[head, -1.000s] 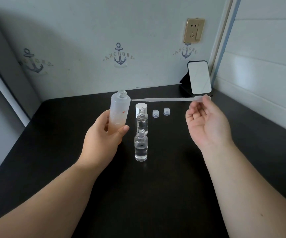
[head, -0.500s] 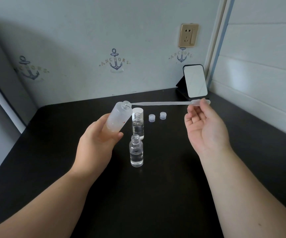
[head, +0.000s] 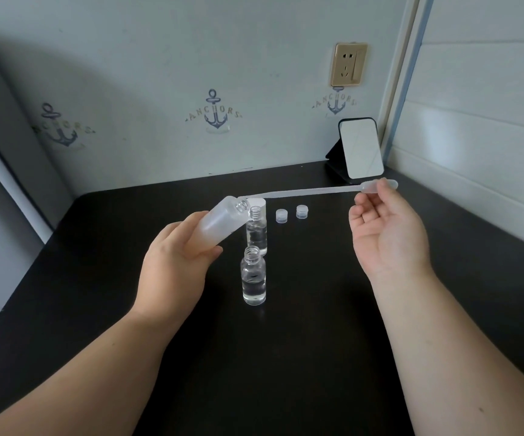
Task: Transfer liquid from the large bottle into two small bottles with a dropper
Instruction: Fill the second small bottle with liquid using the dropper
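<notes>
Just dropper (head: 301, 192) tip beside bottle (head: 219, 220) mouth

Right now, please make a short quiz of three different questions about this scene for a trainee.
1. True or false: the large bottle stands upright on the table.
2. Which hand pinches the dropper? A. left hand B. right hand
3. How many small caps lie loose behind the small bottles?

Key: 1. False, it is tilted in the left hand. 2. B. 3. Two.
</notes>
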{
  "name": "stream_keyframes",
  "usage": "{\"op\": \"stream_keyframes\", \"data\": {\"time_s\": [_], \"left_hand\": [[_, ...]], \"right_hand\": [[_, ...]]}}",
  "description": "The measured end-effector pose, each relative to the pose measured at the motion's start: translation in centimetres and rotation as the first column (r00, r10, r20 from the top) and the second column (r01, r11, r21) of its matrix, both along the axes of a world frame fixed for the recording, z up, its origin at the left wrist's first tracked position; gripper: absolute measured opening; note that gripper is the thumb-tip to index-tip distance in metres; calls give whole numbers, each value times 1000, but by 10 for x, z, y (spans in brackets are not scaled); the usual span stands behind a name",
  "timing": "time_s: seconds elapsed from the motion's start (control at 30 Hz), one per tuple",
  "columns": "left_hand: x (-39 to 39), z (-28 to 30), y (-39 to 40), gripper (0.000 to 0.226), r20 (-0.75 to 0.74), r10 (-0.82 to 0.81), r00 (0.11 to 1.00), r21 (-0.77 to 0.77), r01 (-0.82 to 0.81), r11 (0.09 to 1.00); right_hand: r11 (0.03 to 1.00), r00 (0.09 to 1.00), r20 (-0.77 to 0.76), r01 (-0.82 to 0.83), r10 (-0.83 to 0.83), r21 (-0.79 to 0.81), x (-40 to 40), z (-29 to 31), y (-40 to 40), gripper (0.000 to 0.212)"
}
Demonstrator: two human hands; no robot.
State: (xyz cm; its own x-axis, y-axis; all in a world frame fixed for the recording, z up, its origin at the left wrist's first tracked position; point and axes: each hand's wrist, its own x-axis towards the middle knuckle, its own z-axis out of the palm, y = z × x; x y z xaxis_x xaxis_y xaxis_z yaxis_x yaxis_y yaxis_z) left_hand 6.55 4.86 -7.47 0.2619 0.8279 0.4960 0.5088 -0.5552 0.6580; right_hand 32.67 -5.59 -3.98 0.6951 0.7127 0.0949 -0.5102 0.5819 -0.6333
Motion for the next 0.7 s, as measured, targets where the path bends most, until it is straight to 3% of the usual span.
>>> {"op": "stream_keyframes", "data": {"time_s": [0.7], "left_hand": [[1,1,0,47,-11,-6,1000,-1,6,1000]], "right_hand": [[998,998,-40,49,-51,-37,1,0,-1,19]]}}
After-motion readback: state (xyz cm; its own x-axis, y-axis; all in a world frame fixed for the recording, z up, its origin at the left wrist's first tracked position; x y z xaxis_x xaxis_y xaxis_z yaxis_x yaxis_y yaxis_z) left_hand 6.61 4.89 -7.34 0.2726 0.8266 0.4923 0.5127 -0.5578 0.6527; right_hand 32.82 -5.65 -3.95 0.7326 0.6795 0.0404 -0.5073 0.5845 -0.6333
